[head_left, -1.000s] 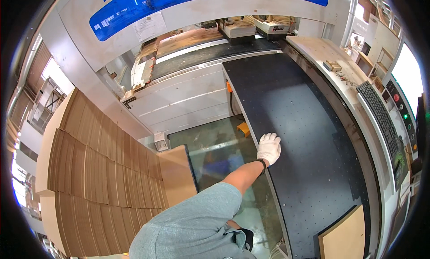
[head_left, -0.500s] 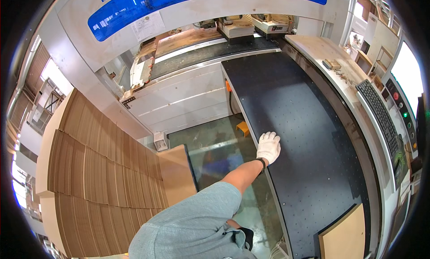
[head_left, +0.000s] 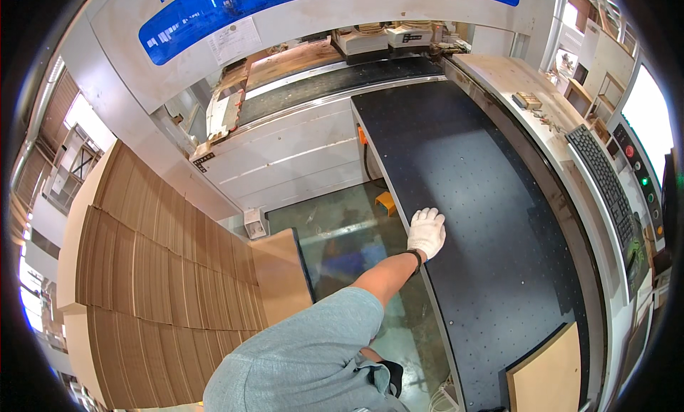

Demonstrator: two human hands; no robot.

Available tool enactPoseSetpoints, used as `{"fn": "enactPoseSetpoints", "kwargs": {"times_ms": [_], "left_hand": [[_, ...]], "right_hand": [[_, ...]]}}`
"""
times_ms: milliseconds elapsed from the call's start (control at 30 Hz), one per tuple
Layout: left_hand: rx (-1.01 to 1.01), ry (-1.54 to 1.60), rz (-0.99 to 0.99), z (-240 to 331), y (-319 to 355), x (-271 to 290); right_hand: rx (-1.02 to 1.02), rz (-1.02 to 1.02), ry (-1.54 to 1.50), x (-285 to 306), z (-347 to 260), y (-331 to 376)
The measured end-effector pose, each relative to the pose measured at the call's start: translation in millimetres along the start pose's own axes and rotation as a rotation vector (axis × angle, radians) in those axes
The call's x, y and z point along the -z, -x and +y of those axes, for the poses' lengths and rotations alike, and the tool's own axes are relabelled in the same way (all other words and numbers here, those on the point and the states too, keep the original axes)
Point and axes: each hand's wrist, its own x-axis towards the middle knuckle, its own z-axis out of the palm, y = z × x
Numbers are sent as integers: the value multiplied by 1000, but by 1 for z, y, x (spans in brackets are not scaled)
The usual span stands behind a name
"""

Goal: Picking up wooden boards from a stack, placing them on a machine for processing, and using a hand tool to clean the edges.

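My left hand (head_left: 427,233), in a white work glove with a dark band at the wrist, lies flat on the near left edge of a long black tabletop (head_left: 470,177). Its fingers are stretched forward over the surface, and nothing is in its grasp. The tabletop is dotted with small holes. Toward its near right end rests a pale tan board (head_left: 548,373). My right hand is out of the picture.
Left of me stand tall stacks of brown boards (head_left: 157,269). A white machine with a blue panel (head_left: 328,16) spans the far side. To the right are a keyboard (head_left: 602,187) and a control panel with buttons (head_left: 638,170). An orange pedal cover (head_left: 385,203) sits on the floor.
The white boxy units under the machine's far beam have shifted left and away. My left hand stays at practically the same spot on the tabletop.
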Motion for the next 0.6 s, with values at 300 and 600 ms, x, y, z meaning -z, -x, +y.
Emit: {"fn": "enactPoseSetpoints", "kwargs": {"times_ms": [300,600], "left_hand": [[30,13,-51,1,-1,3],[27,25,-18,0,0,2]], "right_hand": [[-43,-34,-3,4,-6,-3],[-37,-38,-18,5,-6,-3]]}}
